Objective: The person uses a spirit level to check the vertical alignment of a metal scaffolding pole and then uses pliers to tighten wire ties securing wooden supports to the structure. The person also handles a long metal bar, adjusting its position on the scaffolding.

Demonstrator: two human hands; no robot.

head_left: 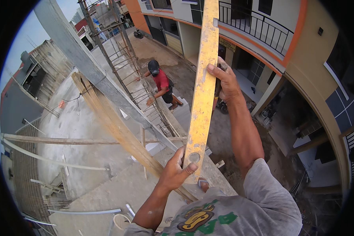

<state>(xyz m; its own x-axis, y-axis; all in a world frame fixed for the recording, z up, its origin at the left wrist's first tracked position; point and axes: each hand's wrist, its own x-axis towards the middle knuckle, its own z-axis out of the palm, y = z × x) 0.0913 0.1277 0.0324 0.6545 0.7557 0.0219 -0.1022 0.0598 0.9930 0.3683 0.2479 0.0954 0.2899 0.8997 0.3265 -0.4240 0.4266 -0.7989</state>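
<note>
A long yellow spirit level (200,114), scuffed and stained, stands nearly upright in front of me, its top running out of the picture. My left hand (172,172) grips its lower end, the thumb below the round vial opening. Higher up, my right hand (229,84) holds its right edge, thumb pressed on the yellow face. A dark tool (222,66) also sits in my right hand, partly behind the level; its kind is unclear. Left of the level, a weathered wooden beam (116,131) slants down past my left hand, tied with wire near its top.
A grey post (94,72) leans across the left side. Beyond it, a person (161,82) in a red shirt and dark cap reaches towards a rebar cage (139,88). Wooden poles (78,140) cross the concrete slab (67,118). A drop to the ground lies right, beside balconied buildings (259,29).
</note>
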